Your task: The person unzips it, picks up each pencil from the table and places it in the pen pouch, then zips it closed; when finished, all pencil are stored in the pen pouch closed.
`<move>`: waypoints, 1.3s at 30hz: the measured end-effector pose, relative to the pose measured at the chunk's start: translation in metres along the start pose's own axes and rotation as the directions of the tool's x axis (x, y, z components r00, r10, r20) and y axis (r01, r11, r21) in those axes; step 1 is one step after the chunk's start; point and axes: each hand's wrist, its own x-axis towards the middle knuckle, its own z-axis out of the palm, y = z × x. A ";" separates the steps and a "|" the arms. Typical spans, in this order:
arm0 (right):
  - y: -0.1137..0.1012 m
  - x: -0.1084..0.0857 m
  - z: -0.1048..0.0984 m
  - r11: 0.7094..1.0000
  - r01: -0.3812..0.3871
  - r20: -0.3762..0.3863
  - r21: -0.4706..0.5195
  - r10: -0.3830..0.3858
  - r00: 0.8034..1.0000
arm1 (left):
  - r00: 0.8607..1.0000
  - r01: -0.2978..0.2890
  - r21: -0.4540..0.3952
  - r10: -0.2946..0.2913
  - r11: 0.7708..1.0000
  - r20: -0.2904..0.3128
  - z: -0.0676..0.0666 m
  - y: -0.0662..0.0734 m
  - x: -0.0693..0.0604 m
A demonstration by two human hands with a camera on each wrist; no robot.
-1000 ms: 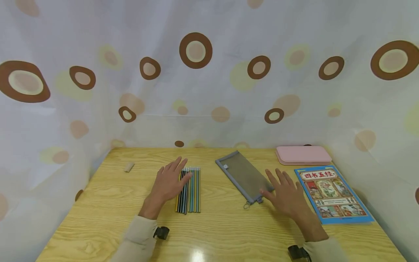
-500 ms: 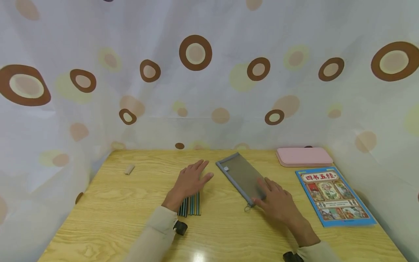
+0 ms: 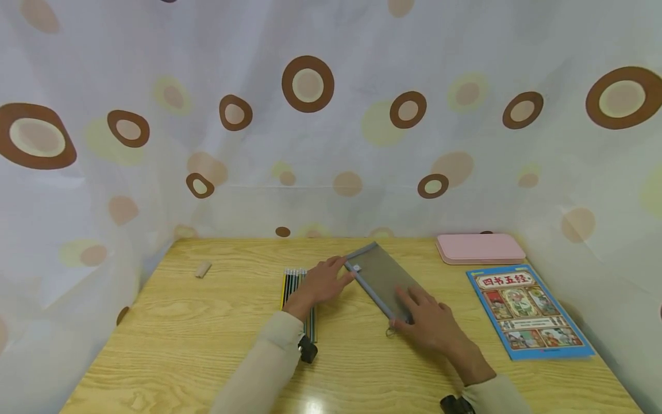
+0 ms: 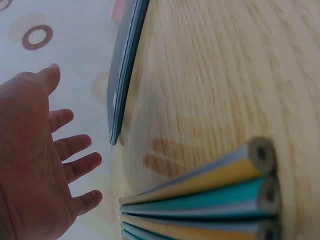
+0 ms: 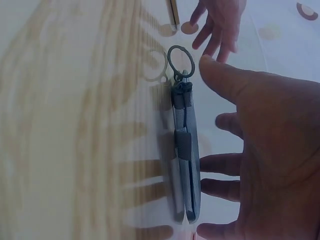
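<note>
The flat grey pouch [image 3: 388,275] has bluish edging [image 3: 373,294] and a ring [image 3: 390,332]. Near it, the left hand [image 3: 320,284] and right hand [image 3: 433,323] are spread.

At my one o'clock, the pouch [image 3: 385,273] is grey-brown with blue-grey edging; at eleven, the pencils [image 3: 291,284] carry yellow, teal and silver stripes. Near two are a plain pink case [image 3: 481,248] and a blue-bordered, multicoloured book [image 3: 530,310]. My sleeves [image 3: 261,362] are cream, the desk [image 3: 217,328] grained yellow, the backdrop [image 3: 310,144] white with brown rings.
</note>
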 end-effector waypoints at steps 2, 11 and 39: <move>0.001 0.000 0.001 1.000 0.004 0.011 -0.009 -0.004 1.000 | 1.000 0.006 -0.005 -0.006 1.000 0.012 0.002 0.002 0.004; 0.000 0.000 0.003 0.999 0.041 0.006 0.023 -0.041 0.999 | 0.999 0.041 0.093 -0.042 0.995 -0.001 0.012 0.002 0.014; 0.014 -0.005 0.003 0.987 0.140 -0.012 0.073 -0.139 0.990 | 0.994 0.076 0.071 -0.070 0.995 -0.080 0.015 -0.002 0.025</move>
